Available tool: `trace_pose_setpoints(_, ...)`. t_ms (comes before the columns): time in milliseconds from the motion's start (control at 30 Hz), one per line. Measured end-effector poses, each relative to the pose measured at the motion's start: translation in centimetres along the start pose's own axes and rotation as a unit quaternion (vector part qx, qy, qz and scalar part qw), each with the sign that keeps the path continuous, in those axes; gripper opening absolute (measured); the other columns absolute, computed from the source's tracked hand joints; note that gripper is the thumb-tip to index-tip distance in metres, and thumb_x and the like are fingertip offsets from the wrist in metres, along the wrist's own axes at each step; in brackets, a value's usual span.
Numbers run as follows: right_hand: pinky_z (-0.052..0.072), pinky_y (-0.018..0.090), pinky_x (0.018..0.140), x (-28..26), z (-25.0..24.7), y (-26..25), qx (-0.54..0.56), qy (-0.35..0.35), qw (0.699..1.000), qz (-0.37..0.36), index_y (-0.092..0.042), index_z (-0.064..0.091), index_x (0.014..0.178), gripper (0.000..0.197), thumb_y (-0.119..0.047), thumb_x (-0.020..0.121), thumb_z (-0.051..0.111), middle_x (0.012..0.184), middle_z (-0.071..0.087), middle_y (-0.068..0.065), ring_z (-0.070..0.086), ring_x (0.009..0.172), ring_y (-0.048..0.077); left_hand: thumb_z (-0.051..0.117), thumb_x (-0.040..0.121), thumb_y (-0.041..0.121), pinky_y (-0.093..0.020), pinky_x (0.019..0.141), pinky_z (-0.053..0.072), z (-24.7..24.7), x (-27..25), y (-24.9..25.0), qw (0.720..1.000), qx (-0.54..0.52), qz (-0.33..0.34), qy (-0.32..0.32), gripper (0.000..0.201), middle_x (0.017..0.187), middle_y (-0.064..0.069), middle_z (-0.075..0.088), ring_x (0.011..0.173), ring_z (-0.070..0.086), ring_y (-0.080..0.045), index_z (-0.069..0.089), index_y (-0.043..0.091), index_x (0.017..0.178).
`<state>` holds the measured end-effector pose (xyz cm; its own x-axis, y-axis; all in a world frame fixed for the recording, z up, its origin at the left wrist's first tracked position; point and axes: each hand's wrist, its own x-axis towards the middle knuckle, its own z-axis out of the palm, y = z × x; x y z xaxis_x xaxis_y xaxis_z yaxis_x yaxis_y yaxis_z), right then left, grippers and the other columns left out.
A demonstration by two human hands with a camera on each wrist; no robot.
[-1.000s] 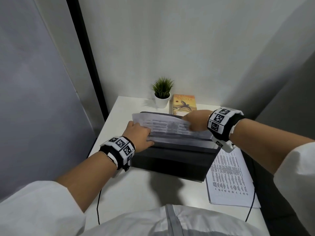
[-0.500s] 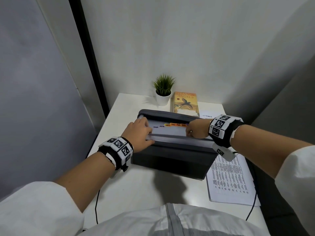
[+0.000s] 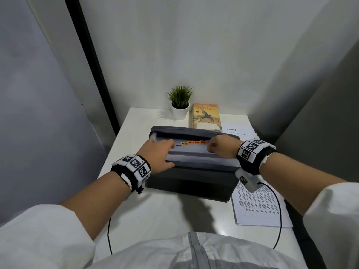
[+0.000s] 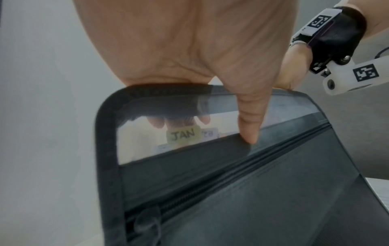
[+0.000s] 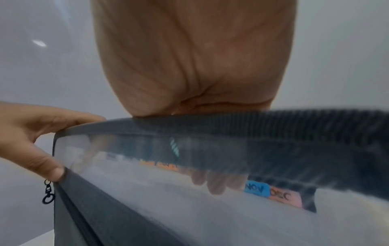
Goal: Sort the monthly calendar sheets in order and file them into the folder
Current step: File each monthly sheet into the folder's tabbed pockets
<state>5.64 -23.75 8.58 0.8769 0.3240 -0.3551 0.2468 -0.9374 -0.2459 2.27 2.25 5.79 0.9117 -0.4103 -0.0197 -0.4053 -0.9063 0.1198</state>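
Both hands grip the open top of a dark grey expanding folder (image 3: 186,183) standing upright on a white desk (image 3: 155,210). Left hand (image 3: 157,154) has fingers curled inside the near-left rim, thumb pressed on the front panel. Right hand (image 3: 223,149) has fingers hooked inside near the right end. Coloured month tabs (image 3: 194,142) show between them. Loose printed calendar sheets (image 3: 258,206) lie just right of the folder. A potted plant (image 3: 180,102) and book (image 3: 206,117) sit behind.

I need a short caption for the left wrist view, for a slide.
Left hand grips the folder's front edge, thumb outside, JAN tab visible inside.
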Motion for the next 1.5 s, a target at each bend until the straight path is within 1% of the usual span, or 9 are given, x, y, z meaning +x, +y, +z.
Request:
trace_pose_setpoints(100,0.049,0.043,0.091,0.0,0.5,0.1,0.029,-0.002,0.999,0.02,-0.004,0.069,0.1,0.031,-0.025,0.096,0.048,0.105,0.068,0.014,0.062,0.098,0.03,0.063,0.077,0.058,-0.037,0.094,0.032,-0.1,1.3,1.7,0.998,0.036,0.028,-0.045,0.049,0.114,0.006,0.063,0.098,0.056,-0.023,0.052,0.028,0.114)
trace_pose_setpoints(300,0.038,0.024,0.062,-1.4,0.2,3.2,0.12,0.069,0.99,0.018,-0.025,0.07,0.082,0.036,-0.043,0.098,0.044,0.075,0.063,-0.008,0.055,0.07,0.009,0.069,0.076,0.053,-0.028,0.069,0.038,0.5,4.1,5.3,0.993,0.051,0.048,-0.096,0.051,0.108,-0.001,0.066,0.098,0.062,-0.026,0.059,0.027,0.118)
trace_pose_setpoints(467,0.043,0.026,0.063,-3.9,2.3,12.7,0.384,0.203,0.885,0.167,-0.016,0.068,0.083,0.021,-0.028,0.094,0.054,0.084,0.064,0.003,0.054,0.071,0.016,0.072,0.077,0.044,-0.028,0.06,0.042,0.9,5.1,5.2,0.994,0.029,0.011,-0.107,0.028,0.073,0.006,0.053,0.071,0.057,-0.02,0.051,0.025,0.073)
trace_pose_setpoints(667,0.044,0.034,0.078,-9.9,14.2,21.3,0.312,0.015,0.848,0.428,0.005,0.056,0.118,0.036,-0.02,0.091,0.062,0.107,0.063,0.02,0.058,0.087,0.029,0.071,0.073,0.048,-0.027,0.056,0.036,1.2,5.4,5.4,0.994,0.036,-0.022,-0.097,0.028,0.069,0.01,0.047,0.065,0.051,-0.018,0.052,0.027,0.075)
trace_pose_setpoints(800,0.052,0.029,0.074,-13.1,18.6,21.9,0.261,-0.066,0.826,0.495,-0.003,0.058,0.119,0.046,-0.027,0.081,0.069,0.11,0.065,0.014,0.065,0.092,0.029,0.072,0.07,0.047,-0.028,0.057,0.04,1.3,5.3,5.6,0.994,0.037,-0.043,-0.092,0.028,0.072,0.007,0.054,0.068,0.056,-0.019,0.057,0.024,0.077)
trace_pose_setpoints(967,0.053,0.036,0.08,-13.1,20.8,22.4,0.317,0.013,0.786,0.531,0.0,0.056,0.118,0.048,-0.024,0.08,0.073,0.097,0.063,0.015,0.065,0.088,0.032,0.073,0.072,0.045,-0.03,0.064,0.048,1.1,5.3,5.9,0.992,0.028,-0.063,-0.102,0.03,0.079,0.002,0.061,0.073,0.06,-0.021,0.062,0.02,0.084)
trace_pose_setpoints(1100,0.048,0.043,0.095,-12.6,21.4,22.6,0.338,0.056,0.761,0.552,0.0,0.041,0.131,0.072,-0.017,0.073,0.079,0.128,0.052,0.021,0.055,0.115,0.036,0.073,0.073,0.044,-0.03,0.066,0.05,1.1,5.2,6.1,0.992,0.023,-0.071,-0.102,0.028,0.081,0.003,0.063,0.075,0.061,-0.02,0.065,0.023,0.089)
trace_pose_setpoints(1300,0.045,0.037,0.1,-11.9,21.5,22.8,0.299,0.015,0.784,0.544,-0.002,0.04,0.131,0.06,-0.023,0.082,0.07,0.13,0.051,0.016,0.053,0.119,0.032,0.073,0.073,0.045,-0.028,0.064,0.049,1.3,5.1,6.0,0.993,0.016,-0.074,-0.092,0.028,0.078,0.006,0.065,0.073,0.062,-0.017,0.068,0.028,0.094)
trace_pose_setpoints(1500,0.05,0.031,0.085,-11.1,19.6,22.9,0.277,-0.048,0.832,0.479,-0.003,0.051,0.128,0.058,-0.016,0.077,0.074,0.128,0.056,0.015,0.058,0.111,0.031,0.073,0.073,0.044,-0.029,0.067,0.05,1.0,5.5,6.1,0.992,0.004,-0.086,-0.097,0.021,0.082,0.007,0.065,0.075,0.061,-0.017,0.066,0.03,0.086)
